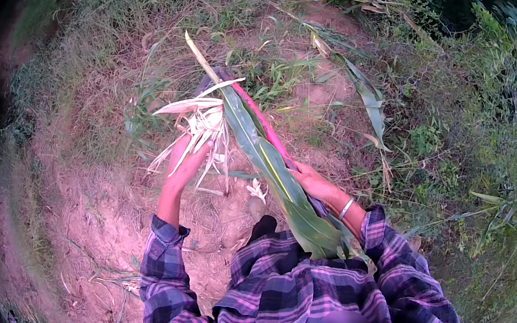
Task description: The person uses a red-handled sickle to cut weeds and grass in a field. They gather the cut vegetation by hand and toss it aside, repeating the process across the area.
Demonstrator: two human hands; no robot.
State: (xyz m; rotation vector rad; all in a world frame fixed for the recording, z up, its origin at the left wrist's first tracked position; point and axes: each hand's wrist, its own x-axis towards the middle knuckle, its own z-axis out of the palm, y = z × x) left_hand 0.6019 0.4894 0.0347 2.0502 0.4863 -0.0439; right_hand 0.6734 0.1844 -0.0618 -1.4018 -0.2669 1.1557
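My left hand (193, 153) is closed around pale, dry corn husks (208, 120); its fingers are largely hidden under the loose strips, and whether an ear is inside cannot be told. Against the husks lies the pale upper end of a cut corn stalk (202, 59). Its long green leaves (271, 163) run down to my lap. Along the leaves' right side stretches a long red rod or stalk (264, 124), dark at both ends. My right hand (308, 180), with a metal bangle at the wrist, grips it near its lower part, its fingers partly hidden by the leaves.
A bent corn plant with green leaves (368, 95) stands or leans ahead to the right. Dense weeds (441, 160) grow at the right, dry grass (106, 36) at the upper left. Bare reddish soil (111, 224) lies at the lower left, and a small pale husk piece (257, 189) between my arms.
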